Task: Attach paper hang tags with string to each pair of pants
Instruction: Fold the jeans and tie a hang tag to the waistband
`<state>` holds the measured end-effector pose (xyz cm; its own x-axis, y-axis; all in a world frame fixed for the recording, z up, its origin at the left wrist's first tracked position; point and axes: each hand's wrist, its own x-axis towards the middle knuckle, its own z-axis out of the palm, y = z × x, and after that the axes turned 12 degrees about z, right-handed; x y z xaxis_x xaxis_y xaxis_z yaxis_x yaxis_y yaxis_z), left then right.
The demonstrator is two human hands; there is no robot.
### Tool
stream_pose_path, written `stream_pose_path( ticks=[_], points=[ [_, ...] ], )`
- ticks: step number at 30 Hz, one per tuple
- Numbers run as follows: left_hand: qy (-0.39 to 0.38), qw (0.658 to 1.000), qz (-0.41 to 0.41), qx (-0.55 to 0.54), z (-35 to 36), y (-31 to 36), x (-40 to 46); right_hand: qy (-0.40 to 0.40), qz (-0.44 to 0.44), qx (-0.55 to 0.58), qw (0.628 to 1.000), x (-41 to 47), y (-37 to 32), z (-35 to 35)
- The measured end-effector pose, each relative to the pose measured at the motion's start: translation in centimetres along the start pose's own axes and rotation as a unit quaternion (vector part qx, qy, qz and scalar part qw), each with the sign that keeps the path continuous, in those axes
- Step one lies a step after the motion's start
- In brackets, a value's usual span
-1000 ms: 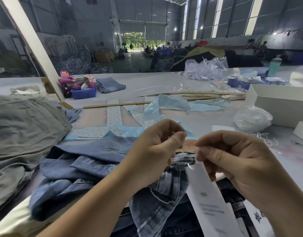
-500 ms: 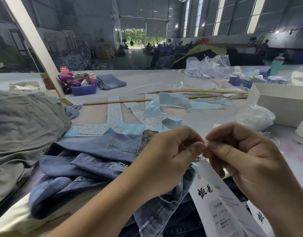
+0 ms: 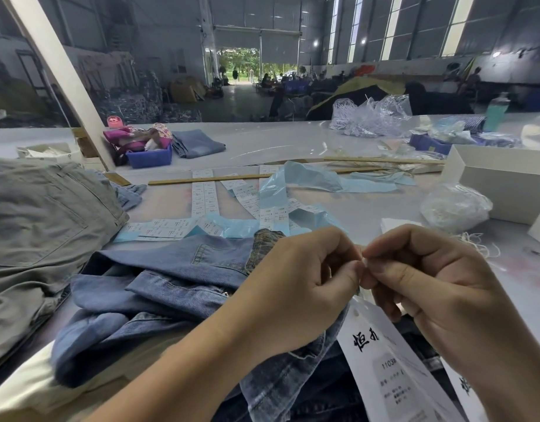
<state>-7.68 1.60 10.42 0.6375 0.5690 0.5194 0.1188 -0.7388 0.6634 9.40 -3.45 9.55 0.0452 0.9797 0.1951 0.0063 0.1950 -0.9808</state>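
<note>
At the far left a stack of grey-green trousers (image 3: 40,220) lies on the table (image 3: 293,141), its pocket side up. Behind it a pale slanted post (image 3: 58,74) rises past a blue bin (image 3: 150,158) stuffed with pink cloth, and a folded pair of jeans (image 3: 197,143) sits just beside the bin. Nearer, rumpled blue jeans (image 3: 159,278) spread across the table edge under both forearms. Beyond them, strips of printed labels (image 3: 203,196) and pale blue plastic film (image 3: 305,181) lie tangled together, crossed by a long wooden stick (image 3: 211,179).

The left hand (image 3: 296,284) is curled, thumb pressed to forefinger, pinching something very small at the fingertips; it is probably the string, but the thread itself is too fine to make out there. The right hand (image 3: 430,284) meets it tip to tip, fingers likewise curled in a pinch at the same spot. A white paper tag (image 3: 384,360) with black characters hangs directly below the joined fingertips, over the jeans, and a second tag (image 3: 463,388) peeks out at its right, partly hidden by the right wrist.

To the right, loose white string (image 3: 476,242) trails on the table near a clear plastic bag (image 3: 454,207), with a white cardboard box (image 3: 503,178) behind it and crumpled clear plastic (image 3: 369,115) farther back.
</note>
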Motion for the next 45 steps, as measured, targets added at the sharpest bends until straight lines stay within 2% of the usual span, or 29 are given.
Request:
stream_pose_path(
  ticks=[4, 8, 15, 27, 38, 45],
  points=[
    [0.009, 0.999, -0.003, -0.043, 0.1, -0.1, -0.1, -0.054, 0.042, 0.079, 0.995, -0.2, -0.4, -0.3],
    [0.007, 0.997, -0.002, -0.076, 0.0, 0.0, 0.0, -0.077, 0.055, 0.085, 0.992, -0.3, -0.5, -0.8],
    [-0.004, 0.993, -0.019, -0.118, -0.1, 0.3, 0.1, -0.066, 0.012, 0.052, 0.996, -0.2, -0.4, -0.8],
    [-0.025, 0.997, -0.016, -0.066, 0.1, 0.0, 0.0, -0.062, -0.026, 0.015, 0.998, -0.4, -0.1, -1.1],
    [-0.036, 0.997, -0.028, -0.058, 0.1, 0.0, -0.1, -0.017, -0.053, -0.049, 0.997, -0.5, 0.3, -0.9],
    [-0.040, 0.998, -0.027, -0.048, 0.0, -0.1, -0.1, 0.002, -0.039, -0.094, 0.995, -0.5, 0.2, -0.8]
  ],
)
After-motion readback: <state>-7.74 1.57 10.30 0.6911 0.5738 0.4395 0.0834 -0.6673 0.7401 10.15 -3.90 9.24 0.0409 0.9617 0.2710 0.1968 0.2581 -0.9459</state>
